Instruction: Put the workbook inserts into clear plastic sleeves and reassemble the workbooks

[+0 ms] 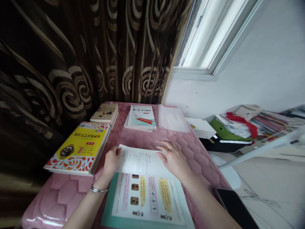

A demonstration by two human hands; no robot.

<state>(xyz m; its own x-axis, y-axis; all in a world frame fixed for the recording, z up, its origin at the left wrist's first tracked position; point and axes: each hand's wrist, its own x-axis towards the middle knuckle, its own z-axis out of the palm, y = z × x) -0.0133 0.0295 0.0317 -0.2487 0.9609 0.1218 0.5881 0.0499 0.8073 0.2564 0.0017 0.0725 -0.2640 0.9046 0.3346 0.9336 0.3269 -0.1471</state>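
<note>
An open booklet (pixel 147 197) lies in front of me, its near page teal-bordered with pictures and yellow bubbles. Its far page (pixel 137 162) is white with printed text. My left hand (pixel 112 160) has its fingers curled round the left edge of that far page, and a silver bangle is on the wrist. On the right side of the same page, my right hand (pixel 172 157) rests with its fingers stretched out and apart. Beyond the booklet sits a small stack of calligraphy workbooks (pixel 142 117). A translucent plastic sheet (pixel 172 118) lies to their right.
Left of my hands is a stack of books with a yellow cover (pixel 87 140), with smaller tan books (pixel 104 113) behind. A black phone (pixel 235 208) lies at the pink table's (pixel 66 190) right edge. A curtain (pixel 114 51) hangs behind; papers (pixel 269 122) are piled right.
</note>
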